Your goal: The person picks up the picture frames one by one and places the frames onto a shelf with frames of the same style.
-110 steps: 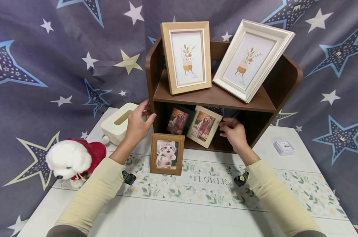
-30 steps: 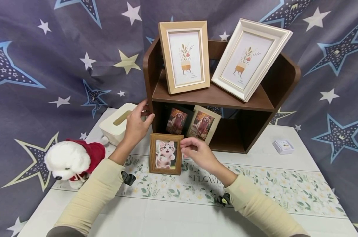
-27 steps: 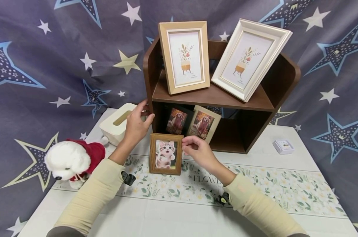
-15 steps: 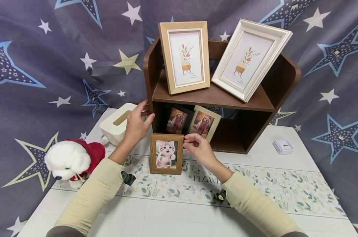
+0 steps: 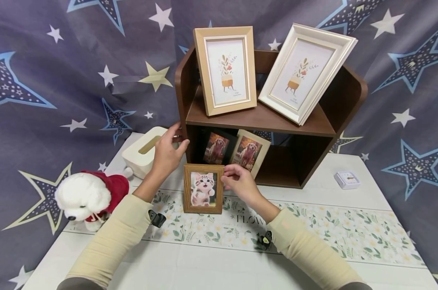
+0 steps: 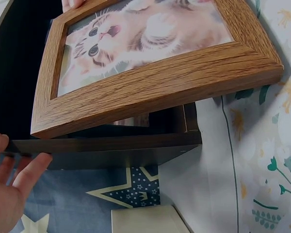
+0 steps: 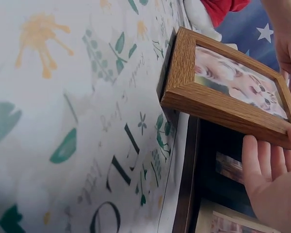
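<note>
In the head view a brown wooden picture frame (image 5: 222, 203) with a kitten picture stands on the table before the shelf (image 5: 262, 117). My right hand (image 5: 243, 186) pinches its upper right edge, and the right wrist view shows the thumb at the frame's edge with the fingers behind. My left hand (image 5: 167, 153) holds the shelf's left side panel; in the left wrist view the fingers (image 6: 31, 174) lie along its outer face. Inside the lower compartment lean a dark picture frame (image 5: 230, 146) and a cream picture frame (image 5: 263, 151), both with dog pictures, partly hidden.
On the upper shelf stand a tan picture frame (image 5: 248, 72) and a tilted white picture frame (image 5: 331, 80). Left of the shelf are a cream tissue box (image 5: 135, 159) and a white plush dog (image 5: 83, 193) in red. A small clock (image 5: 347, 180) lies at right.
My right hand has left the cream frame inside the shelf and come left to the kitten frame's edge. Lately it shifts only slightly. The left hand stays on the side panel.
</note>
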Available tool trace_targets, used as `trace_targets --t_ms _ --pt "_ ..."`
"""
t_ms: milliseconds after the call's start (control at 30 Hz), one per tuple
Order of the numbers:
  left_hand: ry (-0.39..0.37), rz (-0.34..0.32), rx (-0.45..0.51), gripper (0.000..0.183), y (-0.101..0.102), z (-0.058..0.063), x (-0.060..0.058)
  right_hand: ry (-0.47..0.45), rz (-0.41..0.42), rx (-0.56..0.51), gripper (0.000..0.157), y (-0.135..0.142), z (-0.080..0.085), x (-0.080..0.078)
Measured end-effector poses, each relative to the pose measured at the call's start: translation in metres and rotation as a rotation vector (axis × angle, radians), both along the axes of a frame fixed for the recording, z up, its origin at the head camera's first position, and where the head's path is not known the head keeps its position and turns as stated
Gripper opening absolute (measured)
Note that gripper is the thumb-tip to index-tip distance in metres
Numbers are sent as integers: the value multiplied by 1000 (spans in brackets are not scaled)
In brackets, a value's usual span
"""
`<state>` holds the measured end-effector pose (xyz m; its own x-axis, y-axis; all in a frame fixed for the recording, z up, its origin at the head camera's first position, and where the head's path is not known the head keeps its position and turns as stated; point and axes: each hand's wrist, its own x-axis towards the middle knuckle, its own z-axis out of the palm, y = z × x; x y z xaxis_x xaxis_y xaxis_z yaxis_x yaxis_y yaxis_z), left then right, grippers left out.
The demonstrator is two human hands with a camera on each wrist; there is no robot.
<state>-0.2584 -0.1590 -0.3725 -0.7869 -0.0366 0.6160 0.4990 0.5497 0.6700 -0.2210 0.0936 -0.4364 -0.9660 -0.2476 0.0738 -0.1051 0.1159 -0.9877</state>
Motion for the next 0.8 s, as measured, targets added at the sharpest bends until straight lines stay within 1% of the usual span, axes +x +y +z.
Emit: trace_targets --t_ms 200,500,800 --pt "-3 4 -1 54 1 1 0 7 -5 -4 24 -2 2 2" --pt "-13 12 -11 54 0 -1 1 -11 25 -30 23 -1 0 2" --pt "-11 2 -4 54 0 -1 0 26 31 -70 23 2 8 1"
